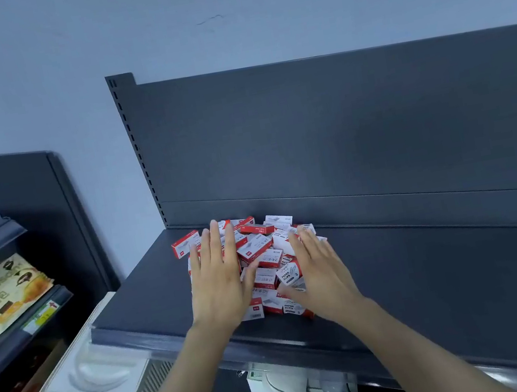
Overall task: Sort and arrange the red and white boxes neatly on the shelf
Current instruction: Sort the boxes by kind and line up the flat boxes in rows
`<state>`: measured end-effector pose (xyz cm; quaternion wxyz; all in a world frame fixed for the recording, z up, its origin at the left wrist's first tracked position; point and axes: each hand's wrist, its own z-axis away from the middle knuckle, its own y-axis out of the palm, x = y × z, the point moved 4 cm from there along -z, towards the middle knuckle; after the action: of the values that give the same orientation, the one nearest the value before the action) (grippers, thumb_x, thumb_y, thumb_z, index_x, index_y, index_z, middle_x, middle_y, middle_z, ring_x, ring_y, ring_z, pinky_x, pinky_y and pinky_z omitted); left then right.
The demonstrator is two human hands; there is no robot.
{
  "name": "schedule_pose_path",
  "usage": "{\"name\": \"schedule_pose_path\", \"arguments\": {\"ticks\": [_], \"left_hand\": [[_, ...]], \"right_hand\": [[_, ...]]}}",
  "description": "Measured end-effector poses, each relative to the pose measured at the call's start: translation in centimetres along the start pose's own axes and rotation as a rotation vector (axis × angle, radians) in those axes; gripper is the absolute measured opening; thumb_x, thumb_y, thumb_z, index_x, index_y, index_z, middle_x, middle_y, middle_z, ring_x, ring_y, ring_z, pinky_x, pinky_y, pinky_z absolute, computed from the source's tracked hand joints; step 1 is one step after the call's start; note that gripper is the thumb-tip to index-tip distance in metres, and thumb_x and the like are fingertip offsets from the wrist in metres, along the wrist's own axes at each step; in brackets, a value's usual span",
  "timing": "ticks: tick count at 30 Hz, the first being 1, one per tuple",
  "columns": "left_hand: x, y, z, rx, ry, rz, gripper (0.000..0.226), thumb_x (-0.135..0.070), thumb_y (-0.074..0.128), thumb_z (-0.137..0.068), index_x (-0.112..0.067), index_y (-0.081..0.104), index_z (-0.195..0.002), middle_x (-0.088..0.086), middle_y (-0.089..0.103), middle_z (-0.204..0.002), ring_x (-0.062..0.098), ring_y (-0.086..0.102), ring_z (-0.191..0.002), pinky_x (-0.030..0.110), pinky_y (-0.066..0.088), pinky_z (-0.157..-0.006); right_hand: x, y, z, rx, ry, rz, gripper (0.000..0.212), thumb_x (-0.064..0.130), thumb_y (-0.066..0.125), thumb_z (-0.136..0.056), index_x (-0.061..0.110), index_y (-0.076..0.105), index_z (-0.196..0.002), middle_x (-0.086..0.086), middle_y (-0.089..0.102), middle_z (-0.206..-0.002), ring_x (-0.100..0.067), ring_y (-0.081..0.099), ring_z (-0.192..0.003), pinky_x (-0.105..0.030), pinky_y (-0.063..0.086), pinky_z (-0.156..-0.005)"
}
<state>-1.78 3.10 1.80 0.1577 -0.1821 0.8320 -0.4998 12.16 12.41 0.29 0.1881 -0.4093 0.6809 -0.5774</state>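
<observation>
Flanking a jumbled pile of red and white boxes [262,260] on the dark shelf [433,269], the left hand [218,281] and right hand [322,270] lie flat with straight fingers, gripping nothing

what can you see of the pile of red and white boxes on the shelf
The pile of red and white boxes is a loose heap of small cardboard cartons jumbled at all angles, some printed 24/6, some marked paper clips. It sits on the dark grey shelf, from near the back panel to the front edge. The left hand rests flat on its left side, the right hand on its right, fingers straight.
</observation>
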Motion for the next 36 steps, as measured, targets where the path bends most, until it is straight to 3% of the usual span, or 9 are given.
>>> {"name": "schedule_pose_path", "arguments": {"ticks": [3,7,9,11,14,18,21,27,36], "left_hand": [[-0.8,0.4,0.0,0.005,0.082,0.053,0.069,-0.053,0.028,-0.09,-0.005,0.039,-0.138,0.018,0.042,-0.143,0.035,0.041,-0.132,0.047,0.026,-0.108],[-2.8,1.3,0.0,0.108,0.195,0.145,0.061,-0.041,0.043,-0.095,-0.009,0.027,-0.145,0.009,0.032,-0.15,0.026,0.028,-0.14,0.033,0.011,-0.116],[-3.9,1.9,-0.3,0.235,0.207,0.17,0.056,-0.038,0.042,-0.097,-0.013,0.027,-0.144,0.006,0.04,-0.146,0.022,0.036,-0.134,0.03,0.027,-0.112],[-4.9,2.6,-0.7,0.329,0.197,0.217,0.047,-0.033,0.043,-0.097,-0.013,0.037,-0.139,0.006,0.052,-0.133,0.021,0.051,-0.119,0.031,0.043,-0.097],[-5.9,3.5,-1.6,0.376,0.184,0.271,0.035,-0.026,0.046,-0.095,-0.011,0.05,-0.126,0.007,0.06,-0.121,0.022,0.058,-0.108,0.032,0.049,-0.089],[-6.9,4.6,-2.5,0.481,0.145,0.272,0.033,-0.023,0.052,-0.092,-0.011,0.052,-0.123,0.008,0.06,-0.121,0.022,0.057,-0.11,0.029,0.046,-0.091],[-7.3,5.4,-2.9,0.53,0.118,0.262,0.04,-0.029,0.056,-0.09,-0.012,0.051,-0.125,0.007,0.059,-0.125,0.022,0.056,-0.114,0.03,0.044,-0.095],[-7.6,6.1,-3.5,0.479,0.016,0.305,0.043,-0.029,0.059,-0.089,-0.016,0.05,-0.129,0.004,0.057,-0.13,0.021,0.054,-0.119,0.028,0.041,-0.102],[-8.9,2.6,-7.0,0.222,0.083,0.434,0.033,-0.033,0.067,-0.082,-0.009,0.061,-0.103,0.007,0.067,-0.099,0.026,0.062,-0.093,0.03,0.045,-0.076]], "right_hand": [[-0.2,0.9,0.2,0.075,0.017,-0.026,0.098,0.059,0.057,-0.081,0.018,0.001,-0.15,-0.002,-0.002,-0.159,-0.018,-0.005,-0.147,-0.035,0.002,-0.12],[-0.3,1.5,1.1,0.039,0.068,-0.106,0.093,0.049,0.069,-0.075,0.014,0.019,-0.145,-0.004,0.024,-0.151,-0.019,0.023,-0.139,-0.028,0.024,-0.113],[-0.6,1.6,1.6,0.005,0.084,-0.125,0.081,0.044,0.074,-0.072,0.017,0.032,-0.136,0.0,0.037,-0.138,-0.016,0.036,-0.125,-0.024,0.035,-0.1],[-0.8,2.0,1.9,0.006,0.103,-0.154,0.067,0.038,0.075,-0.072,0.018,0.04,-0.125,0.002,0.042,-0.129,-0.016,0.04,-0.116,-0.023,0.038,-0.091],[-1.1,2.6,2.3,0.024,0.137,-0.215,0.046,0.03,0.071,-0.078,0.016,0.045,-0.113,0.0,0.049,-0.121,-0.017,0.046,-0.109,-0.024,0.039,-0.083],[-1.5,3.0,2.3,0.071,0.128,-0.197,0.037,0.029,0.064,-0.084,0.014,0.051,-0.115,-0.002,0.054,-0.121,-0.019,0.051,-0.11,-0.026,0.04,-0.081],[-1.7,3.1,2.3,0.071,0.124,-0.214,0.041,0.031,0.065,-0.084,0.02,0.052,-0.122,0.0,0.053,-0.124,-0.018,0.05,-0.113,-0.028,0.043,-0.09],[-1.7,3.4,2.5,0.101,0.155,-0.275,0.037,0.026,0.063,-0.086,0.015,0.053,-0.12,-0.006,0.059,-0.12,-0.023,0.057,-0.106,-0.033,0.048,-0.087],[-5.5,-2.0,2.8,-0.134,0.288,-0.293,0.021,0.019,0.063,-0.085,0.008,0.058,-0.103,-0.008,0.066,-0.107,-0.027,0.062,-0.096,-0.03,0.045,-0.076]]}}
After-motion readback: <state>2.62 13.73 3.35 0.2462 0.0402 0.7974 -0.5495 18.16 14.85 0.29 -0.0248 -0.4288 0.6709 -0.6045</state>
